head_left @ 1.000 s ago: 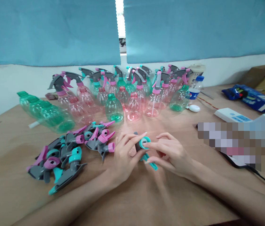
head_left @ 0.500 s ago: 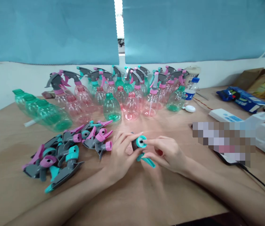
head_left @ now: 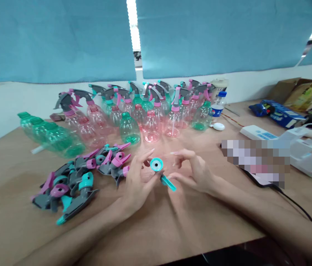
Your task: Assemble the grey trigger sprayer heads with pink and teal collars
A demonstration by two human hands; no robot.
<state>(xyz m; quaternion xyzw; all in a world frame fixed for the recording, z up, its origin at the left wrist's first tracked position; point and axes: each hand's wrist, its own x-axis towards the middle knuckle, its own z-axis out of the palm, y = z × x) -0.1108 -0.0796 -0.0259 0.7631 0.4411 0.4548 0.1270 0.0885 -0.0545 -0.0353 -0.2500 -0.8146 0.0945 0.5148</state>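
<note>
My left hand (head_left: 139, 181) holds a grey and teal spray head (head_left: 156, 165) above the table, its round teal collar facing me and its teal trigger pointing down to the right. Just right of it is my right hand (head_left: 196, 171), thumb and fingers apart, with nothing between them. A pile of pink, teal and grey spray heads (head_left: 85, 181) lies to the left of my left hand. Behind the hands stand several clear pink bottles (head_left: 152, 127) and green bottles (head_left: 129, 129), many of them topped with spray heads.
Several green bottles (head_left: 53, 136) overlap at the left. On the right are a phone-like device (head_left: 255, 162) with its picture blurred, a white power strip (head_left: 258, 133), a clear plastic container (head_left: 308, 155), a blue package (head_left: 283, 114) and a Pepsi bottle (head_left: 219, 105).
My right fingers have come away from the teal collar and opened. The spray head has shifted left in my left hand, its collar turned more toward me. The whole view has shifted slightly.
</note>
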